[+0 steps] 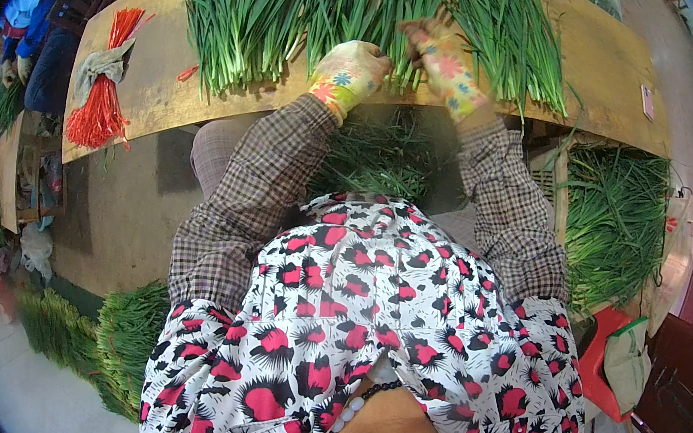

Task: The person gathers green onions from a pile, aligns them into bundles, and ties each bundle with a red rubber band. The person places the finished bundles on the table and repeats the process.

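Note:
Long green garlic chives (247,22) lie in several heaps across a wooden table (609,86), their pale cut ends towards me. My left hand (351,71), in a floral-patterned glove, is curled at the near edge of the middle heap, by the pale stems; whether it grips any stems is unclear. To its right, my right hand (435,49) is raised over the chives in a matching glove, blurred, its fingers spread and pointing left. On the table's left part lies a bundle of red ties (103,83) wrapped in a pale cloth.
A pink phone (647,102) lies at the table's right end. A crate of chives (614,230) stands to my right, beside a red stool (605,358). Loose leaves (380,156) are below the table edge. Tied chive bundles (128,332) stand on the floor at lower left. Other people are at far left.

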`<move>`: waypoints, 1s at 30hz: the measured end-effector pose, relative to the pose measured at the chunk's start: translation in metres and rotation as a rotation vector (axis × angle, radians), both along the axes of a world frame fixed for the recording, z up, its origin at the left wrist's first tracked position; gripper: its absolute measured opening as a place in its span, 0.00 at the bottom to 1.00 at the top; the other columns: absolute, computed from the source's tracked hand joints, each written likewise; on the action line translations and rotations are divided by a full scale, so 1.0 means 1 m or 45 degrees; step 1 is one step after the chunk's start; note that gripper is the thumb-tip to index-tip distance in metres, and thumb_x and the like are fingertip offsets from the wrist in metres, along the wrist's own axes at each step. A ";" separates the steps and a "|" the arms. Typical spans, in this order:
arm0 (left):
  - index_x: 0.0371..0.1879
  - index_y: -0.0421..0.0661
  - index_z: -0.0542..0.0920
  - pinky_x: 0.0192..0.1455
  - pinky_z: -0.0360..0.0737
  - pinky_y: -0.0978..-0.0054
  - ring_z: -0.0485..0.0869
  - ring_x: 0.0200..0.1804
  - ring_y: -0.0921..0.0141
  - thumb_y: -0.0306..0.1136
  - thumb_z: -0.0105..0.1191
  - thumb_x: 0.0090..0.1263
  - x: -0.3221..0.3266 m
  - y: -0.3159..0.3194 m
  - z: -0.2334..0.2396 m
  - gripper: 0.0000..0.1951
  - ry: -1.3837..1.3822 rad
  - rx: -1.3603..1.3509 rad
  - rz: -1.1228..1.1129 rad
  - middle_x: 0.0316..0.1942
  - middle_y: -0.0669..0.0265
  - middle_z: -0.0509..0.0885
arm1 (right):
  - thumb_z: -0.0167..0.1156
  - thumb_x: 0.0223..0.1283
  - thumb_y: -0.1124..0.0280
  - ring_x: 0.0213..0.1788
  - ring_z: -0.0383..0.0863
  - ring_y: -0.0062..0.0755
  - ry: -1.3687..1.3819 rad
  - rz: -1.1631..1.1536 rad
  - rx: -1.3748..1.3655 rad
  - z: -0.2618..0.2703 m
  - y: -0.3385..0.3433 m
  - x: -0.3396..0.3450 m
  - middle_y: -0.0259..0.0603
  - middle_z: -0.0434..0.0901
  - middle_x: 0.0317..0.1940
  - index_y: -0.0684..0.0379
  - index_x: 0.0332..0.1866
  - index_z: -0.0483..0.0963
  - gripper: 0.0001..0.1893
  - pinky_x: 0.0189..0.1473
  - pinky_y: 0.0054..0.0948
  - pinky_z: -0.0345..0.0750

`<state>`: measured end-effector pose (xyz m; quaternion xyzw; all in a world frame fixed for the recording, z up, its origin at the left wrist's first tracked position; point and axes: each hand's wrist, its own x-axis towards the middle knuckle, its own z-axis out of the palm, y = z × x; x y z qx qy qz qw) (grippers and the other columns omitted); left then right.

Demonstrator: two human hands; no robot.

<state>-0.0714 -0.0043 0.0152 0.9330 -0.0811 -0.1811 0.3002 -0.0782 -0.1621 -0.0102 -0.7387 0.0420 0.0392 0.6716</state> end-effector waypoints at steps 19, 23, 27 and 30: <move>0.60 0.40 0.62 0.55 0.74 0.56 0.75 0.54 0.53 0.47 0.54 0.60 0.020 -0.006 -0.019 0.33 -0.355 0.266 0.212 0.55 0.46 0.71 | 0.49 0.60 0.46 0.61 0.69 0.48 0.172 -0.141 -1.141 0.001 0.019 0.012 0.54 0.68 0.60 0.61 0.62 0.63 0.32 0.61 0.38 0.64; 0.65 0.40 0.55 0.59 0.69 0.60 0.67 0.62 0.53 0.50 0.53 0.60 0.008 -0.015 -0.014 0.39 -0.248 0.267 0.037 0.60 0.46 0.65 | 0.51 0.60 0.50 0.60 0.69 0.50 0.086 -0.195 -0.992 -0.007 0.011 0.010 0.56 0.69 0.58 0.62 0.62 0.63 0.31 0.61 0.38 0.65; 0.69 0.41 0.48 0.61 0.66 0.60 0.65 0.63 0.58 0.55 0.45 0.64 0.014 0.015 -0.010 0.41 -0.289 0.345 0.068 0.63 0.47 0.64 | 0.46 0.60 0.41 0.62 0.67 0.52 0.108 -0.244 -1.011 -0.009 -0.007 0.009 0.57 0.67 0.59 0.62 0.64 0.61 0.37 0.61 0.39 0.65; 0.66 0.41 0.56 0.62 0.68 0.64 0.68 0.62 0.59 0.59 0.46 0.63 0.018 0.016 -0.013 0.40 -0.189 0.079 0.232 0.63 0.46 0.64 | 0.44 0.60 0.38 0.61 0.66 0.56 0.149 -0.203 -0.986 -0.011 -0.001 0.012 0.59 0.69 0.57 0.66 0.63 0.61 0.40 0.62 0.40 0.63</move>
